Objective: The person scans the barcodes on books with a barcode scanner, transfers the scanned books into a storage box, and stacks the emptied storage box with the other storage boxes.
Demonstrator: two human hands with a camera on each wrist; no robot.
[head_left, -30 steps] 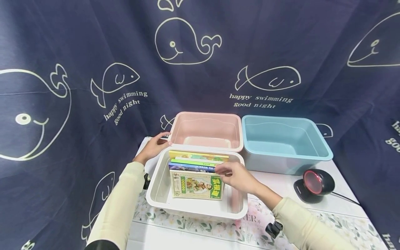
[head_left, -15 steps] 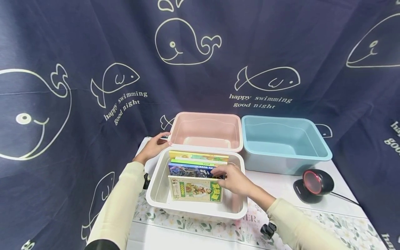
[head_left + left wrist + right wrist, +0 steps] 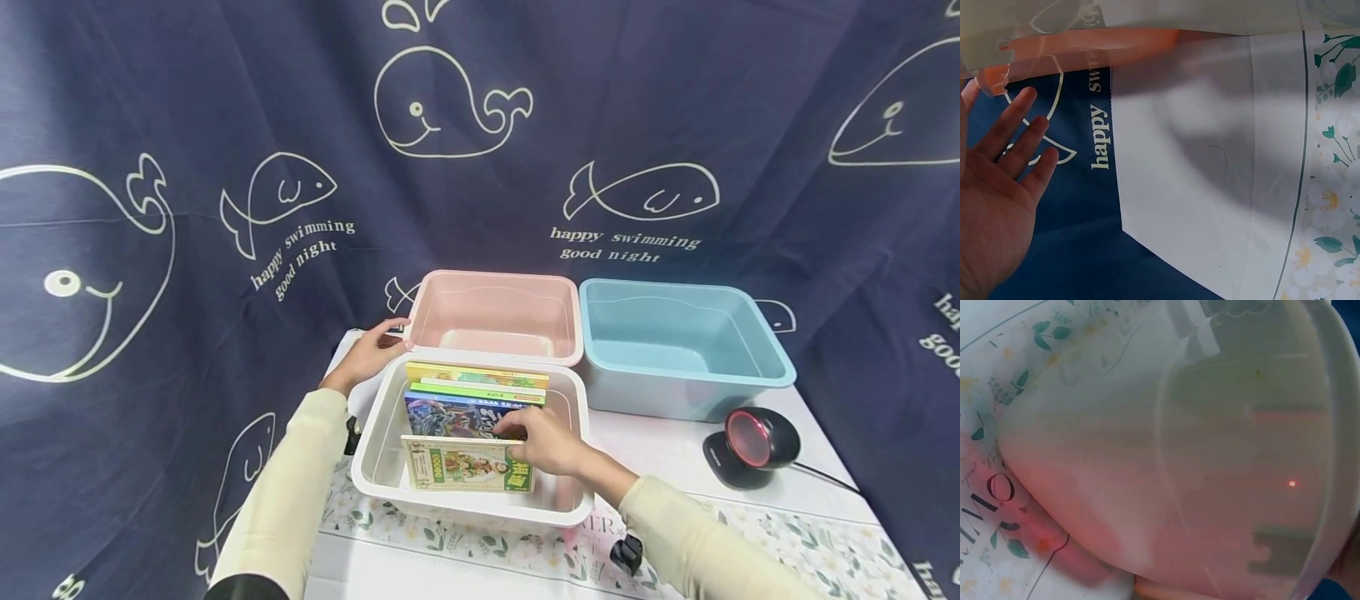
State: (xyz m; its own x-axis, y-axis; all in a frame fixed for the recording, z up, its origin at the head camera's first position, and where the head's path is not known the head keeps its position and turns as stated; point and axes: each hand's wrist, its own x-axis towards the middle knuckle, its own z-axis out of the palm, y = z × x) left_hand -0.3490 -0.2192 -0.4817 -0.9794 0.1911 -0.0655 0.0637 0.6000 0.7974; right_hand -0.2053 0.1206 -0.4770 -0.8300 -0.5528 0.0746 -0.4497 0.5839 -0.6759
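Observation:
Several thin books stand upright in the white bin (image 3: 480,510). At the front is a cream picture book (image 3: 468,467), its top tipped towards me, apart from the dark blue book (image 3: 450,417). My right hand (image 3: 553,442) pinches the cream book near its top right corner, thumb in front and fingers behind. Further back stand a green-edged book (image 3: 480,388) and a yellow book (image 3: 472,372). My left hand (image 3: 370,356) rests with its fingertips at the left rim of the pink bin (image 3: 495,304). The left wrist view shows those fingers (image 3: 1025,134) loose and spread.
A light blue bin (image 3: 682,333) stands right of the pink one. A black device with a red-lit ring (image 3: 761,437) sits near the table's right side, its cable trailing right. A dark blue curtain (image 3: 480,208) hangs behind. Flowered cloth (image 3: 810,533) covers the table.
My right hand has moved left and down towards me, and the cream book's top has tilted forward, uncovering more of the dark blue book's cover. My left hand stays in place.

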